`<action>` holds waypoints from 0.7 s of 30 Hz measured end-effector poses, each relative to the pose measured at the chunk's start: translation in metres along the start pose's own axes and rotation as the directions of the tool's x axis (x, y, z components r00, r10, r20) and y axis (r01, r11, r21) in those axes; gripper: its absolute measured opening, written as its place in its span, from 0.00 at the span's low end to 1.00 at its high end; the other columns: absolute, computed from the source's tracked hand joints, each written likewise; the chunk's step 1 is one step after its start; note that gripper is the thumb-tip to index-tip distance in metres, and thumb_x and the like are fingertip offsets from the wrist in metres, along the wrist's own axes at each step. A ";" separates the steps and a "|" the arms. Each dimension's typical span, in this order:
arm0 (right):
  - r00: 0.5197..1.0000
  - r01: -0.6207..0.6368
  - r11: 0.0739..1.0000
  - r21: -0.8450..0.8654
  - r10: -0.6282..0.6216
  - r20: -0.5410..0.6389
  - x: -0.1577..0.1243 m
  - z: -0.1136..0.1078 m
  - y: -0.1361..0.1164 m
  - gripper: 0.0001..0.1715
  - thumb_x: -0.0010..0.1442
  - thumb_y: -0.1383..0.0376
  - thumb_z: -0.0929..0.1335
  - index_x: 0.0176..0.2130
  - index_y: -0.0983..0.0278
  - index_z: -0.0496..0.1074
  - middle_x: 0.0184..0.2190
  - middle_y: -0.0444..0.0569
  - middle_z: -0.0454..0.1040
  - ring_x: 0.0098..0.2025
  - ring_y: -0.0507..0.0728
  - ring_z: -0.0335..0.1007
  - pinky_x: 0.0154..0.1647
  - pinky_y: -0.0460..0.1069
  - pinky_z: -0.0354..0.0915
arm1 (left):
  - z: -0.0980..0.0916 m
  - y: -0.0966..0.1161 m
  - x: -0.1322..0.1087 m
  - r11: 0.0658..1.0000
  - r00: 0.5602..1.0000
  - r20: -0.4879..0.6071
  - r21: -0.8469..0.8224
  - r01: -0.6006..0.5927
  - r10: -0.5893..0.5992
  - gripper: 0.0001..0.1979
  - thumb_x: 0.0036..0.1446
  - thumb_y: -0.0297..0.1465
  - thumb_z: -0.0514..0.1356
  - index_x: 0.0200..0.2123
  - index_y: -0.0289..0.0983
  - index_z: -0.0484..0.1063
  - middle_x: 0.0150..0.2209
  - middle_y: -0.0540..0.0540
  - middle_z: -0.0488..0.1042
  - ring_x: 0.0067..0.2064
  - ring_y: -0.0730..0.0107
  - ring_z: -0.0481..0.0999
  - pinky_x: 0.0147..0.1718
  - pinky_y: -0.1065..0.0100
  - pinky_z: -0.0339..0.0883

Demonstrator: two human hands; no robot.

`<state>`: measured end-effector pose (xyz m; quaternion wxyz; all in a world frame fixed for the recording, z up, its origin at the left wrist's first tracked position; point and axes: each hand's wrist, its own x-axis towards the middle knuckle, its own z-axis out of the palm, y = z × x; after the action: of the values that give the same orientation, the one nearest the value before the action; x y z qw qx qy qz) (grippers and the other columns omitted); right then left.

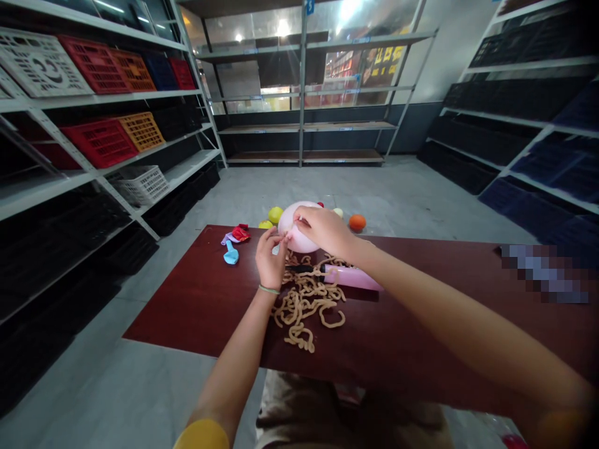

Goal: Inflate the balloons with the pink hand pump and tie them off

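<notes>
Two-handed hold: left hand and right hand pinch a pale-pink inflated balloon near its neck, over the counter, beyond tangled tan strands and a pink cylinder.

The inflated balloon sits between the left hand and the right hand, over the desk. Strands lie on the desk nearer than the hands, a cylinder among them toward the right. Limp balloons lie left of the hands, small round things behind, near the desk's far edge; a rack stands farther behind
</notes>
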<state>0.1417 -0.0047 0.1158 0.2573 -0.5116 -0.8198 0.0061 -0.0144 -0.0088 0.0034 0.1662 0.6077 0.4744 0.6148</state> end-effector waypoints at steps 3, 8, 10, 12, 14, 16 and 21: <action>1.000 0.007 0.998 0.062 -0.008 0.018 -0.009 0.002 0.000 0.09 0.64 0.66 0.63 0.38 0.58 0.72 0.33 0.47 0.77 0.32 0.56 0.69 0.32 0.50 0.58 | 0.000 -0.008 0.004 0.979 0.986 -0.011 -0.122 0.163 -0.165 0.10 0.59 0.38 0.61 0.34 0.38 0.76 0.45 0.42 0.77 0.50 0.62 0.75 0.55 0.58 0.66; 0.998 -0.022 0.986 0.166 0.012 0.058 -0.019 0.017 0.009 0.12 0.63 0.67 0.63 0.44 0.61 0.72 0.36 0.51 0.78 0.33 0.56 0.71 0.33 0.50 0.61 | 0.001 -0.018 0.010 0.793 0.895 -0.002 -0.466 0.394 -0.446 0.13 0.56 0.40 0.63 0.35 0.35 0.74 0.37 0.46 0.77 0.38 0.69 0.78 0.43 0.65 0.73; 0.996 -0.019 0.977 0.213 0.000 0.090 -0.022 0.028 0.015 0.11 0.62 0.68 0.63 0.42 0.62 0.73 0.37 0.51 0.79 0.34 0.56 0.72 0.35 0.51 0.62 | 0.000 -0.018 0.013 0.753 0.882 -0.001 -0.522 0.401 -0.471 0.13 0.55 0.40 0.63 0.35 0.35 0.73 0.37 0.46 0.77 0.38 0.71 0.78 0.44 0.65 0.73; 0.993 -0.047 0.965 0.258 0.016 0.121 -0.023 0.041 0.020 0.08 0.61 0.68 0.64 0.37 0.62 0.73 0.34 0.50 0.78 0.33 0.56 0.71 0.35 0.51 0.62 | -0.002 -0.016 0.015 0.741 0.875 0.000 -0.532 0.409 -0.483 0.13 0.54 0.40 0.64 0.34 0.35 0.72 0.37 0.46 0.77 0.39 0.71 0.78 0.44 0.65 0.73; 0.986 -0.130 0.935 0.331 0.087 0.142 -0.024 0.055 0.023 0.06 0.61 0.66 0.64 0.34 0.62 0.71 0.30 0.48 0.77 0.31 0.55 0.71 0.34 0.50 0.63 | -0.003 -0.013 0.016 0.736 0.872 0.011 -0.531 0.419 -0.489 0.14 0.53 0.40 0.64 0.34 0.35 0.71 0.36 0.46 0.77 0.39 0.70 0.78 0.44 0.65 0.73; 0.964 -0.265 0.842 0.469 0.219 0.151 -0.023 0.069 0.023 0.06 0.60 0.65 0.64 0.33 0.61 0.69 0.30 0.48 0.77 0.32 0.55 0.71 0.35 0.50 0.65 | -0.003 -0.012 0.016 0.738 0.878 0.032 -0.527 0.421 -0.478 0.15 0.53 0.41 0.64 0.34 0.35 0.71 0.36 0.46 0.77 0.40 0.70 0.78 0.44 0.65 0.73; 0.839 -0.430 0.216 0.877 0.453 0.300 -0.019 0.095 0.006 0.08 0.59 0.63 0.60 0.37 0.60 0.66 0.33 0.47 0.76 0.35 0.55 0.73 0.40 0.51 0.69 | 0.000 -0.012 0.012 0.807 0.902 0.051 -0.427 0.409 -0.430 0.14 0.56 0.42 0.62 0.33 0.35 0.70 0.35 0.46 0.77 0.40 0.69 0.78 0.43 0.67 0.72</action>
<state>0.1124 0.0065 0.0238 0.4933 -0.4873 -0.4880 0.5301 -0.0212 0.0064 0.0005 0.4151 0.4216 0.4543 0.6660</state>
